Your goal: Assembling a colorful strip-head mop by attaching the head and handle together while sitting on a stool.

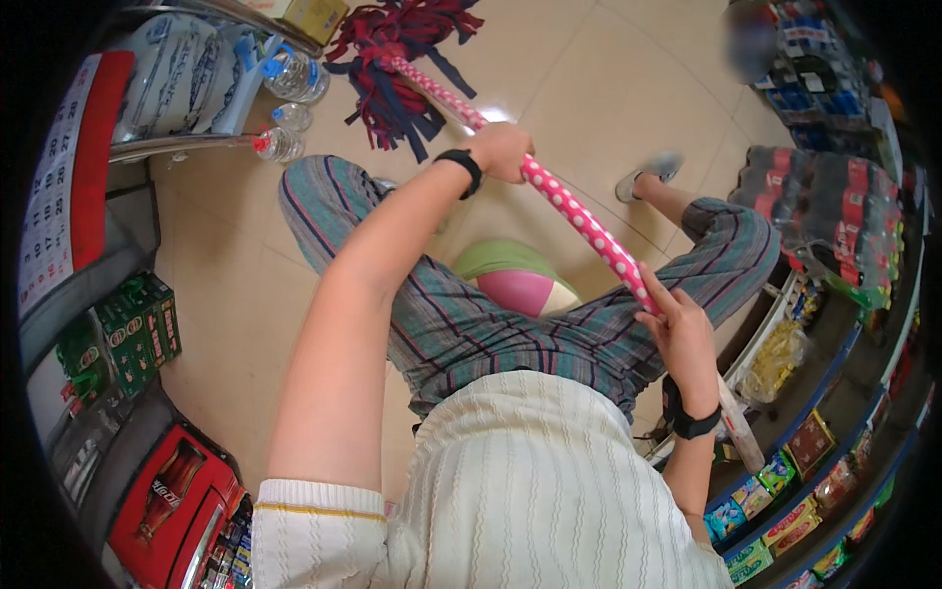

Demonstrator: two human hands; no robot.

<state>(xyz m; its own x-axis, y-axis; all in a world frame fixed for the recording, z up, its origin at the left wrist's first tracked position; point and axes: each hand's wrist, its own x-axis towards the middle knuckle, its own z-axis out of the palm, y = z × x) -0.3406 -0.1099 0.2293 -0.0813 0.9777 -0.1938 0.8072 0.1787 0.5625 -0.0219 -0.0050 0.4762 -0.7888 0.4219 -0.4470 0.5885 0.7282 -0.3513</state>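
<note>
A mop with a pink, white-dotted handle [584, 221] slants across the middle of the head view, from far left to near right. Its head of dark red and navy cloth strips [392, 83] lies spread on the tiled floor. My left hand [502, 152] is closed around the upper part of the handle, nearer the strips. Lower down, my right hand [684, 344] grips the same handle, its index finger stretched along it. The handle's pale end sticks out past my right wrist. Both wrists wear dark bands.
A round green, pink and cream ball-like thing [515, 275] is between my legs. Water bottles [294, 77] stand at the far left, above a red crate-like box [172, 501]. Shrink-wrapped dark bottles [824, 211] and shelves of packets [785, 481] line the right.
</note>
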